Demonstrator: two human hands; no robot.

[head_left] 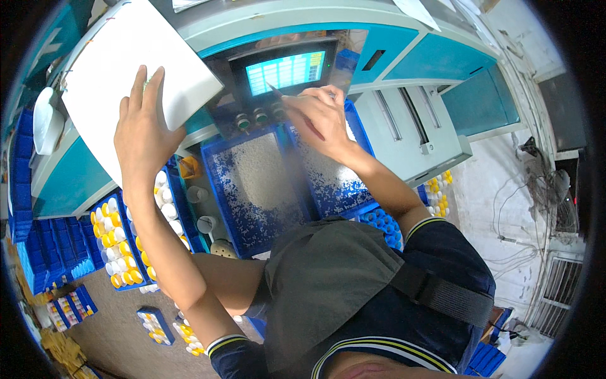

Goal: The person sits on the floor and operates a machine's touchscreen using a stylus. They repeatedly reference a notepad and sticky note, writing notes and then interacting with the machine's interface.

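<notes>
My left hand [146,129] lies over a large white panel [148,38] at the upper left, its fingers stretched out and open. Something small and greenish shows between two of its fingertips, too small to name. My right hand [319,120] is closed around a thin, dark pen [276,91]. Its pointed tip is in front of a lit touchscreen [287,72] on the teal machine; whether it touches the glass I cannot tell. Below the right hand sit two blue trays [290,183] of small white pellets.
Round knobs [261,115] sit under the screen. At left, blue crates [120,252] hold white and yellow capped bottles, beside stacked blue bins [50,252]. A grey machine bed [404,132] stands right. Cables [524,208] and a fan [558,196] are at the far right.
</notes>
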